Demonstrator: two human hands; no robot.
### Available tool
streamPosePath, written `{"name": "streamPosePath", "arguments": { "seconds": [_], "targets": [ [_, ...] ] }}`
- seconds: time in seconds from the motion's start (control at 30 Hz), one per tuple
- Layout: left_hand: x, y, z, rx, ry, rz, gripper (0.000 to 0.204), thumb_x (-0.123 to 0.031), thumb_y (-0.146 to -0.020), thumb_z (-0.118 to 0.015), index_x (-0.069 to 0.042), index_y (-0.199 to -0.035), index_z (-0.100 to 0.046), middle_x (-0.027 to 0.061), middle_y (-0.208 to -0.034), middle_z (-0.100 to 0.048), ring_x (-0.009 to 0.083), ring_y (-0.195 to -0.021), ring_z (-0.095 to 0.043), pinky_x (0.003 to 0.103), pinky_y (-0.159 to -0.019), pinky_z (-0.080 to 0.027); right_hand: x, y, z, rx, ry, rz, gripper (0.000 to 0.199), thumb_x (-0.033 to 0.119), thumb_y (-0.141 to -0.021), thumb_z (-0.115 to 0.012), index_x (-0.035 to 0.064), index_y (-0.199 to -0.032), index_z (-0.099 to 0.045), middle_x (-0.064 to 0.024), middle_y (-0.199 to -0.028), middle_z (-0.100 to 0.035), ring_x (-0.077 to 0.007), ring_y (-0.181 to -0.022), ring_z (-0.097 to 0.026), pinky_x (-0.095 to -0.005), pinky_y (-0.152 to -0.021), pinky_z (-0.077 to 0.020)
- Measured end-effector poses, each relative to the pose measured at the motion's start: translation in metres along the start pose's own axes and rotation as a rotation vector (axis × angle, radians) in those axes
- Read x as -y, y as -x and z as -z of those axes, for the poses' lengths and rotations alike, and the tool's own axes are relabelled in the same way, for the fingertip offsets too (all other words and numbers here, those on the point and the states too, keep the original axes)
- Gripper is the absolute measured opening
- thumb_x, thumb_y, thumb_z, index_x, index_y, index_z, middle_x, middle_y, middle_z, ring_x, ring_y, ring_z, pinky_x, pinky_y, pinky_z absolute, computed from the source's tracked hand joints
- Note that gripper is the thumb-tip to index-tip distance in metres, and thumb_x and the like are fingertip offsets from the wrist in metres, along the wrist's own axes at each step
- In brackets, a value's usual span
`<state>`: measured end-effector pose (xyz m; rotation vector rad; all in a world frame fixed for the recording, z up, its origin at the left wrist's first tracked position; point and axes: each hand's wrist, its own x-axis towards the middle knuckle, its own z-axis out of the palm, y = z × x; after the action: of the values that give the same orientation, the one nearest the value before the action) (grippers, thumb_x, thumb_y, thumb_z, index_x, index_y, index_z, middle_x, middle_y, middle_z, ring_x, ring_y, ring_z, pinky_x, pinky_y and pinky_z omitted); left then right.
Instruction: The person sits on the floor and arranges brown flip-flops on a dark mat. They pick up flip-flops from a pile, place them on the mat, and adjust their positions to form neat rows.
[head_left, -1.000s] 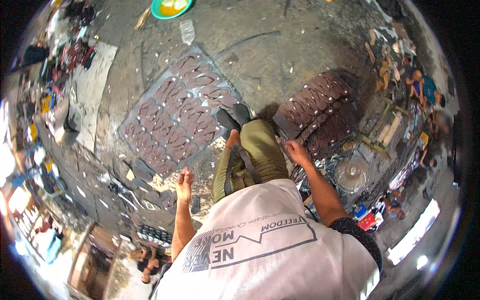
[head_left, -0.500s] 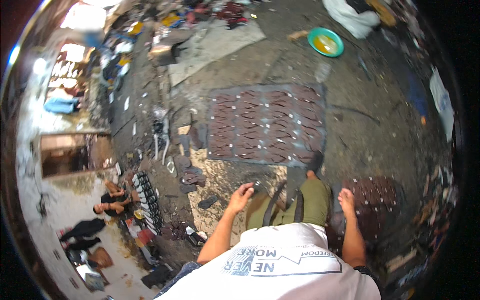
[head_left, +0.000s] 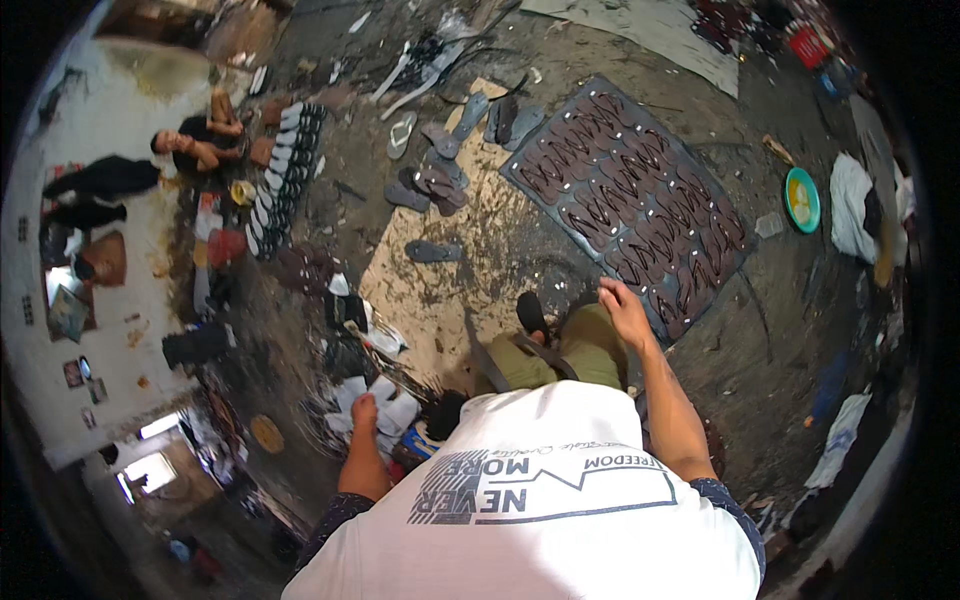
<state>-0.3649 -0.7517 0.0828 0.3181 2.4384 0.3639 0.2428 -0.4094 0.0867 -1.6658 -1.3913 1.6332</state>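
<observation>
My right hand (head_left: 625,315) hangs in front of my right thigh, its fingers loosely bent and apart, with nothing visible in it. Just beyond it lies a grey mat (head_left: 690,200) with rows of brown sandal straps or soles (head_left: 630,215); the hand does not grip them. My left hand (head_left: 365,410) hangs low at my left, above white scraps and dark bundles on the floor; its fingers are mostly hidden. Ahead of me, a single dark slipper (head_left: 433,251) rests on a worn tan sheet (head_left: 400,290). Several loose slippers (head_left: 430,187) are heaped beyond it.
A row of dark footwear with pale soles (head_left: 280,185) stands at the left, near a seated person (head_left: 200,142). A green basin (head_left: 801,200) with yellowish contents is at the right, beside a white sack (head_left: 850,205). Cables and scraps litter the floor.
My view and body have turned left, so the mat shifts right and tilts. My left hand has swung back and down; my right hand has swung forward. One foot has stepped onto the tan sheet.
</observation>
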Motion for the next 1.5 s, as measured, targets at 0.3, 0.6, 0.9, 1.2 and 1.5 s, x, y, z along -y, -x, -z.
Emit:
{"name": "streamPosePath", "arguments": {
  "seconds": [0.3,0.6,0.9,1.2,1.5],
  "targets": [
    [-0.072,-0.005,-0.103,0.443,0.094,-0.129,0.044,-0.034,-0.093,-0.070,-0.007,-0.128,-0.066,0.0113,-0.116,-0.070,0.0206,-0.104,-0.066,0.033,-0.091,-0.050,-0.081,-0.105,-0.007,0.084,0.414,-0.122,0.042,0.032,-0.099,-0.059,-0.0023,-0.124,-0.062,-0.0187,-0.105,-0.071,-0.0272,-0.096,-0.068,-0.0380,-0.087,-0.0515],
    [-0.207,-0.266,-0.198,0.607,-0.490,-0.206,0.044,-0.032,-0.096,-0.065,-0.009,-0.134,-0.062,0.0154,-0.131,-0.064,0.0304,-0.122,-0.060,0.040,-0.102,-0.047,-0.110,-0.059,-0.028,-0.211,0.299,-0.348,0.043,0.031,-0.101,-0.057,-0.0062,-0.121,-0.059,-0.0074,-0.080,-0.063,-0.0170,-0.074,-0.059,-0.0341,-0.069,-0.0495],
    [-0.257,-0.521,-0.413,0.443,-1.441,-0.660,0.093,-0.037,-0.079,-0.083,-0.015,-0.154,-0.032,0.0139,-0.152,-0.043,0.0379,-0.142,-0.035,0.057,-0.117,-0.025,-0.142,-0.020,-0.172,-0.218,-0.123,-0.937,0.045,0.035,-0.103,-0.058,-0.0031,-0.127,-0.057,-0.0046,-0.095,-0.065,-0.0121,-0.087,-0.059,-0.0297,-0.077,-0.0494],
    [-0.334,-0.481,-0.371,0.882,-1.216,-0.606,0.077,-0.039,-0.088,-0.076,0.008,-0.140,-0.044,0.0311,-0.134,-0.057,0.0447,-0.123,-0.056,0.045,-0.101,-0.045,-0.202,-0.017,-0.272,-0.356,-0.250,-1.097,0.034,0.025,-0.102,-0.061,0.0012,-0.126,-0.062,-0.0130,-0.120,-0.067,-0.0218,-0.111,-0.064,-0.0345,-0.096,-0.0493],
    [-0.618,-0.500,-0.427,0.134,-1.392,-1.869,0.070,-0.039,-0.095,-0.068,0.002,-0.146,-0.045,0.0269,-0.139,-0.053,0.0419,-0.128,-0.051,0.046,-0.106,-0.041,-0.348,0.043,-0.356,-0.692,-0.537,-1.037,0.029,0.021,-0.101,-0.056,0.0037,-0.124,-0.062,-0.0144,-0.113,-0.070,-0.0238,-0.105,-0.065,-0.0336,-0.094,-0.0500]
  ]
}}
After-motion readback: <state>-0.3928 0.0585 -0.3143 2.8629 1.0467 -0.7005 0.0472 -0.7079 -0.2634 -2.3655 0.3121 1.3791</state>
